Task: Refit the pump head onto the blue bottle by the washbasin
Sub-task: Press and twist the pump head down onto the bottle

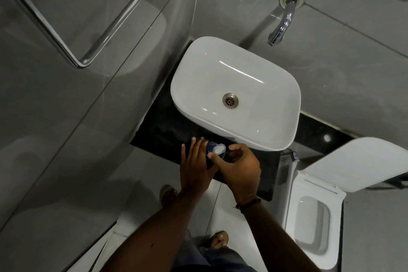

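- White washbasin (260,132) sits on a black counter (159,134), with a chrome tap (284,20) on the wall above it and a toilet (313,194) with its lid up off to the right.
- Left hand (194,170) is wrapped round the side of the blue bottle (210,147), fingers curled on it, right at the basin's near edge.
- Right hand (240,168) is loosely curled, forefinger touching the bottle's top; can't tell if it's actually gripping anything.
- Pump head (219,149), the white bit, looks like it's on the bottle's neck, though it's pretty small and dim here.
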Demonstrator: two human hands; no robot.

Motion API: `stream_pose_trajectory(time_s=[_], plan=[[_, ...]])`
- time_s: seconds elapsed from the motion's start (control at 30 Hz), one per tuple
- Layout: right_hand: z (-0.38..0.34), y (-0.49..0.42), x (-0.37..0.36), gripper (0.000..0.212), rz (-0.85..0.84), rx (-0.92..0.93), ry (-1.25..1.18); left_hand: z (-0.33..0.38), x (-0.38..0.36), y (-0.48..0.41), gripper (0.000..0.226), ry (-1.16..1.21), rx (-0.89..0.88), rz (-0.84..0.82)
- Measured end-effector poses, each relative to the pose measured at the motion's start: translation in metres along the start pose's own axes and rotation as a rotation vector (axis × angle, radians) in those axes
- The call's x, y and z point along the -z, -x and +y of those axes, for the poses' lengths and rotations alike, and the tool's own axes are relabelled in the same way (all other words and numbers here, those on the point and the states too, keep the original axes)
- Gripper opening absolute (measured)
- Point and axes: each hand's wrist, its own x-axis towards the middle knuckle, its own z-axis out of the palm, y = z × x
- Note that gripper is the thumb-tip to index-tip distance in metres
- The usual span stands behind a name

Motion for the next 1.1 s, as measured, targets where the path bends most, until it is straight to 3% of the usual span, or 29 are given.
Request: stream_pose_trajectory(time_s=[0.2,0.47,0.8,0.9,1.0,1.1], plan=[[-0.002,-0.005,-0.003,0.039,-0.041,0.003,-0.001,-0.002,-0.002,0.0,0.09,-0.011,-0.007,-0.005],[0.01,-0.011,0.005,0.027,-0.12,0.139,0.034,-0.002,-0.004,0.0,0.086,0.021,-0.001,0.031],[0.016,-0.018,0.009,0.029,-0.183,0.207,0.065,0.0,-0.003,0.0,0.087,0.039,0.008,0.049],[0.019,-0.017,0.008,0.034,-0.146,0.08,-0.097,0.0,-0.003,0.001,0.084,0.025,0.002,0.04],[0.027,-0.019,0.002,0.014,-0.101,-0.151,-0.38,0.0,-0.003,0.001,0.088,0.015,0.02,0.016],[0.035,-0.025,-0.006,0.017,-0.213,-0.445,-0.521,0.003,-0.002,0.002,0.093,0.04,0.056,0.0]])
